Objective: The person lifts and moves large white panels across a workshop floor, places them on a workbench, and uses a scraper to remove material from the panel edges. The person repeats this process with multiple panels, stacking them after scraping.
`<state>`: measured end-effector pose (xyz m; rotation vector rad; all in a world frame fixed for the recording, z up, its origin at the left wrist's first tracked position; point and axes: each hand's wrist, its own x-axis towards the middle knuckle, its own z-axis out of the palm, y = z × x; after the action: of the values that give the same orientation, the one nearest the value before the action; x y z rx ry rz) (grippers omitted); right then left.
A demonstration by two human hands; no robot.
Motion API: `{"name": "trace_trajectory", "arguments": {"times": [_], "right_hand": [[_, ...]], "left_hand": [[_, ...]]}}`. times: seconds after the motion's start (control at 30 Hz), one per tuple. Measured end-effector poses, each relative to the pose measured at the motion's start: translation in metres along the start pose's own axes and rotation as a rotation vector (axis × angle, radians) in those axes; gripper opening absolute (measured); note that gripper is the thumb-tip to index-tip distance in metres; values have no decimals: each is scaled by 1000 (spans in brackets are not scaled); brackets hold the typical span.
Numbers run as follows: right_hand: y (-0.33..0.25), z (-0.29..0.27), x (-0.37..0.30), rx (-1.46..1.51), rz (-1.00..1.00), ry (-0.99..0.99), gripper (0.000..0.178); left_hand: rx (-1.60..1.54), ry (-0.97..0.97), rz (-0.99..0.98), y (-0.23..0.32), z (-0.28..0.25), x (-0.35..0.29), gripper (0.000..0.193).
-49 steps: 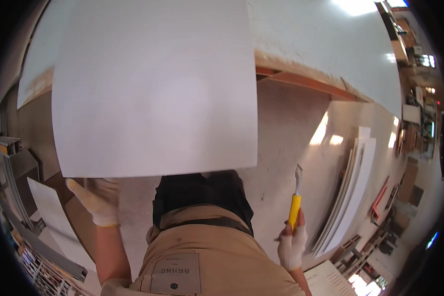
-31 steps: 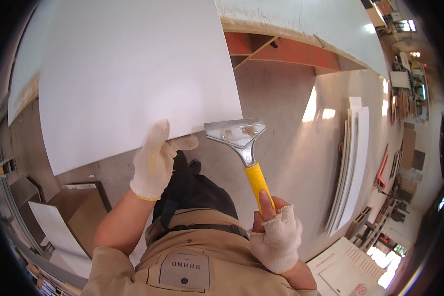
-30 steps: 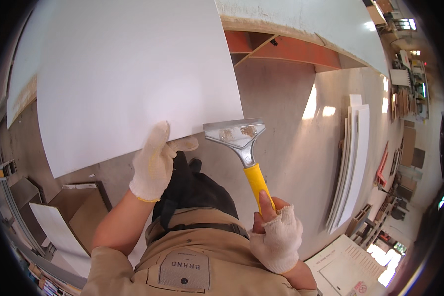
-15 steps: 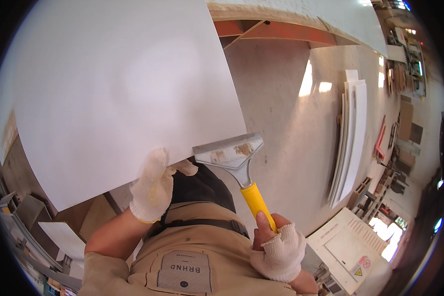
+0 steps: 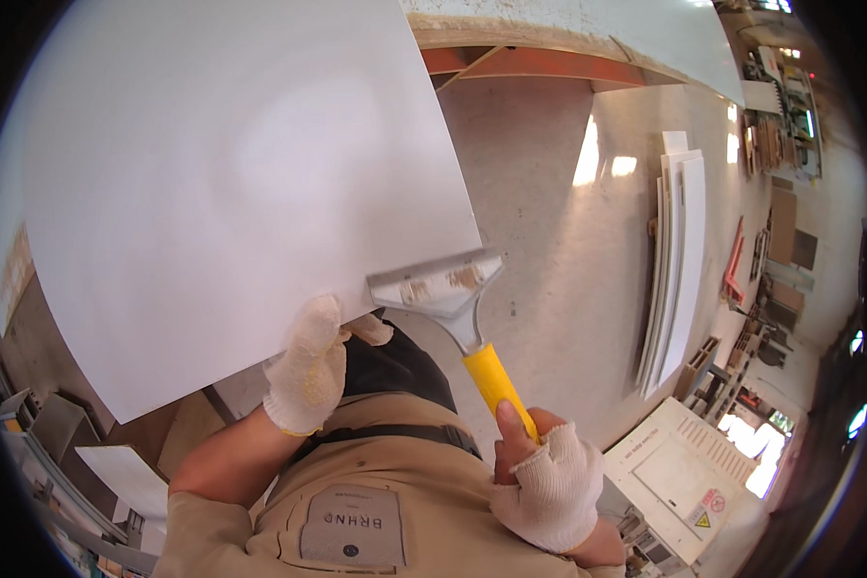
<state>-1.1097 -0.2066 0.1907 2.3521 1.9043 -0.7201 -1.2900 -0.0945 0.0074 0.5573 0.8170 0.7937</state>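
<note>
My right hand (image 5: 549, 489), in a fingerless white knit glove, is closed around the yellow handle of a wide metal scraper (image 5: 491, 380). The thumb lies along the handle. The scraper's broad, stained blade head reaches over the near right corner of a large white panel (image 5: 222, 183); I cannot tell whether it touches. At the panel's near edge, my gloved left hand (image 5: 308, 371) grips the board, part of it on the top face and some fingers showing below the edge.
Beyond the panel, a worktable (image 5: 568, 29) has a wooden edge and orange frame beneath. Long white boards (image 5: 679, 270) are stacked on the floor at right. A pale metal cabinet (image 5: 679, 477) with warning stickers stands at lower right. More boards (image 5: 125, 477) lean at lower left.
The scraper and my right hand have shifted slightly, the blade moving a little left and up over the panel corner. My left hand keeps its place at the edge. The view has turned slightly.
</note>
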Motion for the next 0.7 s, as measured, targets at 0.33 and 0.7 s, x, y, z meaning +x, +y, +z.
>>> {"name": "trace_trajectory", "arguments": {"times": [0.33, 0.7], "right_hand": [[2, 11, 9, -81, -47, 146, 79], [-1, -11, 118, 28, -154, 314, 69]], "left_hand": [[61, -12, -101, -7, -4, -2, 52], [-72, 0, -1, -10, -1, 3, 46]]}}
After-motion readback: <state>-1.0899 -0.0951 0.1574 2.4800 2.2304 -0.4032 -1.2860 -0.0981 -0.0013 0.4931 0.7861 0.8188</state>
